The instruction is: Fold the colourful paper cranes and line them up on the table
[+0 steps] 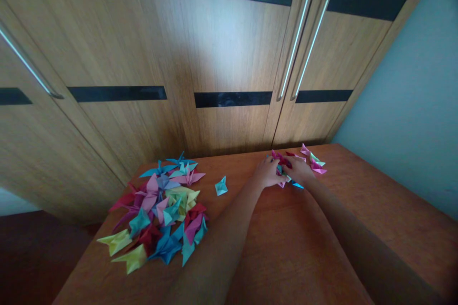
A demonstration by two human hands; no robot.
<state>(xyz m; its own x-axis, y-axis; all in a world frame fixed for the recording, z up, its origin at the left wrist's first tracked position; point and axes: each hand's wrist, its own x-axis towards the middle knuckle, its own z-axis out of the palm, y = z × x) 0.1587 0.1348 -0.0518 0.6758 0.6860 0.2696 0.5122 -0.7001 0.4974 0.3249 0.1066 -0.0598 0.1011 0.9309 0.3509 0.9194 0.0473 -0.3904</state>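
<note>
Dim picture, bit fuzzy. Soft white shine on cupboard door (232,47), top middle. Lower left corner dark.

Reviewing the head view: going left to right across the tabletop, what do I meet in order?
Large pile of multicolored folded papers → lone light-blue folded paper → left hand → right hand → small pink-and-green paper group.

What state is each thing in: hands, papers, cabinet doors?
Left hand: on papers, fingers bent; grip unclear
Right hand: on same bunch, fingers bent; grip unclear
Papers at the hands: bunched, partly covered
Left paper heap: folded, loosely piled
Lone blue paper: folded, lying apart
Cabinet doors: shut
</note>
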